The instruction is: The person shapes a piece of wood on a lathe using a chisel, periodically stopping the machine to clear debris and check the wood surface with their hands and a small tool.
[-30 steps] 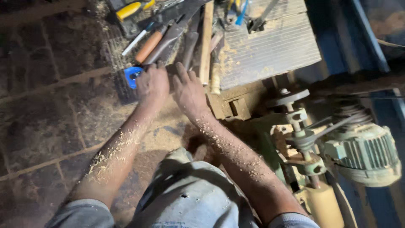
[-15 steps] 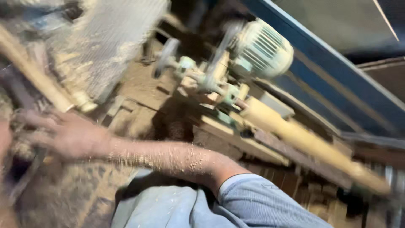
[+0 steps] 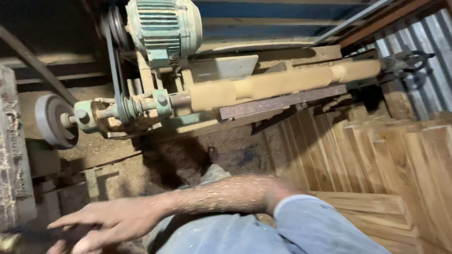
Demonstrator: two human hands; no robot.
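My right hand (image 3: 110, 218) reaches across my body toward the lower left, fingers stretched and apart, dusted with sawdust like the forearm (image 3: 221, 195). Its fingertips sit just above a dark blurred object (image 3: 26, 240) at the frame corner; I cannot tell whether they touch it. My left hand is out of view. A long pale turned wooden piece (image 3: 282, 82) is mounted on the lathe above, lying apart from my hand over a rusty flat rest bar (image 3: 282, 101).
A green electric motor (image 3: 160, 28) with a belt drives the pulley (image 3: 127, 108) at the lathe head. A grey grinding wheel (image 3: 52, 120) sits at the left. Stacked wooden planks (image 3: 400, 160) fill the right. Sawdust covers the floor (image 3: 235, 150). My trouser-covered knee (image 3: 221, 233) is below.
The view has swung from the tools on the floor to the lathe and steadied. My right arm now lies lower, reaching left. The left hand has left the view.
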